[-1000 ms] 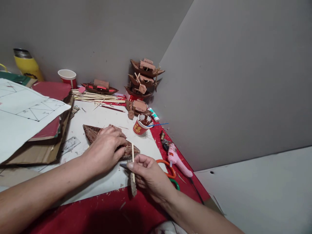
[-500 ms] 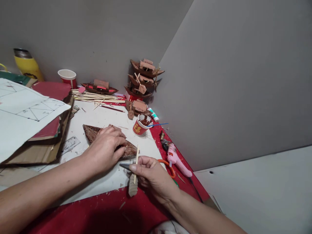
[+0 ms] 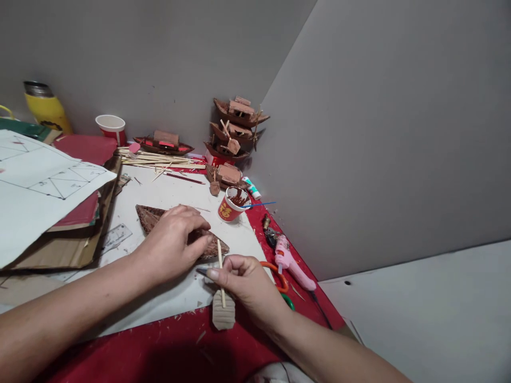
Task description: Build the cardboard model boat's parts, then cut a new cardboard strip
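A brown model boat hull (image 3: 149, 217) of ribbed cardboard lies on the white sheet. Over its middle, my left hand (image 3: 175, 236) is curled with the fingertips down on it, covering much of the boat. Just right of the boat, my right hand (image 3: 243, 282) pinches a small paddle between thumb and fingers. The paddle has a thin wooden stick (image 3: 220, 260) upright and a grey corrugated cardboard blade (image 3: 223, 314) at its lower end. Beside the right thumb a dark pointed tip (image 3: 202, 271) pokes out; what it belongs to is hidden.
A paper cup of brown paint (image 3: 229, 207) holds a blue-handled tool. Finished model boats (image 3: 237, 127) stand stacked in the corner. A pink glue gun (image 3: 293, 263) and scissors handles (image 3: 281, 276) lie at right. Wooden sticks (image 3: 159, 159) lie behind; a drawing (image 3: 56, 186) is at left.
The paddle has turned in my right hand, so its cardboard blade now shows its broad face and its stick leans slightly left. My left hand has shifted a little to the right over the boat.
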`<action>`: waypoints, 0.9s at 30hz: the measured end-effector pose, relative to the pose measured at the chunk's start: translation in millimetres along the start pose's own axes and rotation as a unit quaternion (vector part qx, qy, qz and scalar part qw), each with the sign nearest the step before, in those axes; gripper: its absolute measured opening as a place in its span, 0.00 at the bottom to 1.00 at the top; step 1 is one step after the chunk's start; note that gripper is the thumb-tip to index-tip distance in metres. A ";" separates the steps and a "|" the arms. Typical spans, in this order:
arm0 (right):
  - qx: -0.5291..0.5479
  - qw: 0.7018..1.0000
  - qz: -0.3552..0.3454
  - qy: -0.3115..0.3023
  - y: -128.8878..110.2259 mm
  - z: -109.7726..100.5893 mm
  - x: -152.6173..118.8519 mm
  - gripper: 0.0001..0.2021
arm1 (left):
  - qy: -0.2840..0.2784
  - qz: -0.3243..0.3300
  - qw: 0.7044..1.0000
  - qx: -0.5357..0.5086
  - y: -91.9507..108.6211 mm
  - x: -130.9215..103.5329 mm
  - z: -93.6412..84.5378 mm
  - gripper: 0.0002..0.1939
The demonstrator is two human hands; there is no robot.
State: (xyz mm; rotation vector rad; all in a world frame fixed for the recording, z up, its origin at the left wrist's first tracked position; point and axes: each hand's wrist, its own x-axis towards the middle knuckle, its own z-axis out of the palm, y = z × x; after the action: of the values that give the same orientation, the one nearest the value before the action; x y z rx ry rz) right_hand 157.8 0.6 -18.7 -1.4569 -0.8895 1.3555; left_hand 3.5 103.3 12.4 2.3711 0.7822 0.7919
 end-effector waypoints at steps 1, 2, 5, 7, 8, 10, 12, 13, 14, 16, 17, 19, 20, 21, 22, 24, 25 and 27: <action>-0.019 1.000 -0.011 -0.002 -0.4 0.1 -1.0 0.20 | 0.008 -0.010 1.000 -0.020 2.7 -0.3 -1.4 0.07; -0.037 0.999 -0.018 -0.006 -1.0 0.4 -1.9 0.20 | 0.009 -0.022 0.999 -0.040 5.8 -0.6 -2.9 0.07; -0.080 0.996 -0.034 -0.011 -2.8 2.0 -4.1 0.20 | -0.030 -0.077 0.990 -0.116 15.6 -1.6 -7.3 0.06; -0.097 0.994 -0.042 -0.013 -3.6 3.2 -4.9 0.20 | -0.070 -0.114 0.977 -0.167 20.4 -1.8 -9.2 0.06; -0.103 0.994 -0.047 -0.013 -3.8 3.6 -5.2 0.20 | -0.086 -0.127 0.970 -0.188 21.7 -1.7 -9.7 0.06; -0.108 0.993 -0.052 -0.013 -4.5 3.8 -6.0 0.20 | -0.105 -0.141 0.959 -0.221 22.1 -1.1 -9.9 0.05; -0.098 0.994 -0.051 -0.018 -5.6 2.9 -7.4 0.19 | -0.109 -0.149 0.950 -0.251 20.5 0.0 -9.5 0.04; -0.087 0.995 -0.049 -0.027 -6.3 1.9 -8.4 0.18 | -0.109 -0.153 0.946 -0.265 19.6 0.6 -9.4 0.04; -0.073 0.995 -0.046 -0.041 -6.9 0.6 -9.3 0.17 | -0.109 -0.157 0.942 -0.277 18.9 1.1 -9.3 0.04; -0.039 0.995 -0.039 -0.078 -7.4 -2.7 -11.0 0.16 | -0.108 -0.162 0.937 -0.290 18.5 2.0 -9.6 0.05; -0.021 0.995 -0.036 -0.093 -7.0 -4.5 -11.5 0.15 | -0.110 -0.162 0.936 -0.292 18.6 2.4 -10.0 0.06; 0.014 0.994 -0.027 -0.103 -4.7 -7.6 -11.1 0.16 | -0.108 -0.158 0.938 -0.291 18.8 2.8 -11.1 0.08; 0.031 0.995 -0.016 -0.097 -2.9 -8.6 -10.2 0.16 | -0.098 -0.149 0.943 -0.280 18.3 2.8 -11.6 0.09; 0.048 0.995 -0.003 -0.086 -1.0 -9.0 -8.9 0.16 | -0.082 -0.135 0.954 -0.256 17.2 2.8 -12.2 0.10; 0.066 0.995 0.012 -0.072 1.0 -8.9 -7.4 0.17 | -0.061 -0.113 0.968 -0.216 15.4 2.7 -12.6 0.11; 0.098 0.993 0.042 -0.050 4.1 -6.9 -4.2 0.17 | -0.026 -0.055 0.994 -0.096 10.3 2.2 -12.7 0.11; 0.109 0.992 0.053 -0.044 4.9 -5.4 -2.7 0.17 | -0.020 -0.026 0.999 -0.030 7.4 1.8 -12.5 0.11; 0.115 0.991 0.063 -0.042 5.0 -1.6 -0.4 0.18 | -0.035 0.015 0.997 0.070 2.4 1.1 -11.3 0.10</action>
State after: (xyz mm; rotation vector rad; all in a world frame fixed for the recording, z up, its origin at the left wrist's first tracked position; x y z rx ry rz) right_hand 158.8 -1.5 -23.3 -1.3036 -0.6770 1.5668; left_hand -2.4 105.5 22.2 2.5256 0.7993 0.6829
